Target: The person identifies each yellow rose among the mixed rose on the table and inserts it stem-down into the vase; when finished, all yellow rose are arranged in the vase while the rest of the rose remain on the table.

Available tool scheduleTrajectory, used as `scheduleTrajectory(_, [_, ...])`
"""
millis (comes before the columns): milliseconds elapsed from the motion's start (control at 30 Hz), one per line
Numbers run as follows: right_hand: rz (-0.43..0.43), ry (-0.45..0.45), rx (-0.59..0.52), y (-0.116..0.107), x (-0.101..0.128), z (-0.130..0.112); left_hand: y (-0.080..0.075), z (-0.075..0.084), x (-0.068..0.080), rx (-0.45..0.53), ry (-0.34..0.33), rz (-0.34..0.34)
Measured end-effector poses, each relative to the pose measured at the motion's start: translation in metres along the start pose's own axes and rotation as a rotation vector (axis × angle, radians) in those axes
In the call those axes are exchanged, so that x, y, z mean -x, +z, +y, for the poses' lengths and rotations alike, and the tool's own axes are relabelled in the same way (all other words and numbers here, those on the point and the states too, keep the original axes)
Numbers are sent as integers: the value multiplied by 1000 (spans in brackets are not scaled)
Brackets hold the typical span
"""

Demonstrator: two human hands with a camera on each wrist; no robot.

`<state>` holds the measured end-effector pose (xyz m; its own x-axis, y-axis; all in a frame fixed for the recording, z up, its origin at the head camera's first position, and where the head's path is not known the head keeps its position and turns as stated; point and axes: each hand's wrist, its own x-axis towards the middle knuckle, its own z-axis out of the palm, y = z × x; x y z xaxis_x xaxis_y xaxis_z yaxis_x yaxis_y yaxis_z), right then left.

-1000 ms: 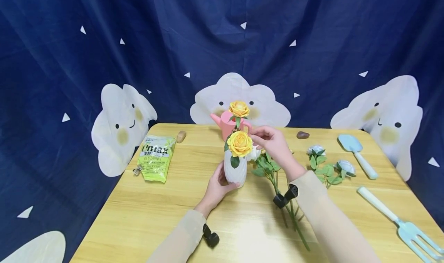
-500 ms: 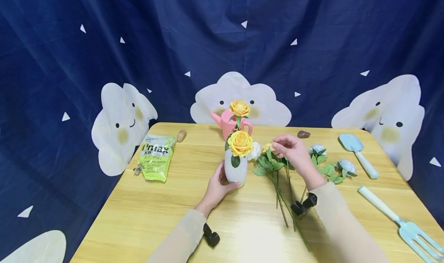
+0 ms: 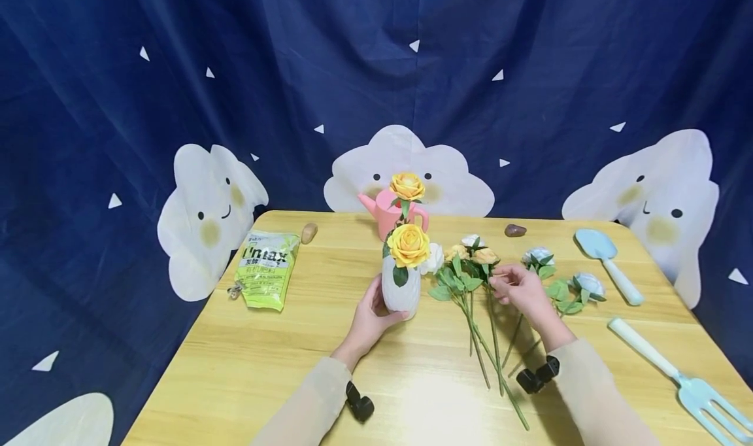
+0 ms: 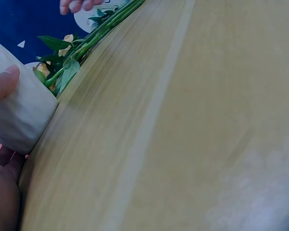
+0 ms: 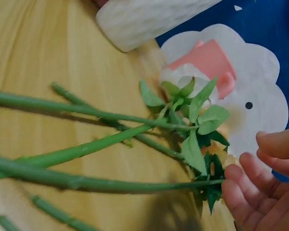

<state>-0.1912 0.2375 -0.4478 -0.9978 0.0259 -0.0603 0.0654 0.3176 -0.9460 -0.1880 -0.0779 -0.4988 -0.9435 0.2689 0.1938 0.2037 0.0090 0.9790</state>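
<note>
My left hand (image 3: 369, 315) holds the white vase (image 3: 400, 290) near the middle of the wooden table (image 3: 247, 367); fingers and thumb are curled round its ribbed, matte lower body. The vase stands upright and carries two yellow roses (image 3: 408, 244), one above the other.

My right hand (image 3: 520, 291) rests on the loose flower stems (image 3: 479, 328), which lie flat just right of the vase. The fingers are curled, and their tips touch one thin green stem just below the small pale blooms; whether they pinch it I cannot tell. The stems are smooth and straight, with serrated leaves bunched near the heads.

A pink watering can (image 3: 385, 212) stands at the far edge behind the vase. A glossy green pouch (image 3: 265, 269) lies toward the left edge. A pale blue trowel (image 3: 606, 255) and fork (image 3: 688, 380) lie along the right edge.
</note>
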Motion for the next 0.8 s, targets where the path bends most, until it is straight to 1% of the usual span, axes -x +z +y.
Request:
scheduleTrajectory(100, [-13,27,13,0,4,7,0,0,0,-2,-11,-2])
scheduleTrajectory(233, [-10,53,20,2,7,15,0,0,0,-6,-10,-6])
scheduleTrajectory(333, [-10,96,30,5,9,20,0,0,0,-9,-4,-2])
scheduleTrajectory(467, [-33,159,43,9,9,23,0,-1,0,-12,-3,2])
scheduleTrajectory(600, [-47,201,49,13,11,25,0,-1,0,-24,-3,-1])
scheduleTrajectory(800, [-51,215,48,15,10,29,0,-2,1,-26,-4,2])
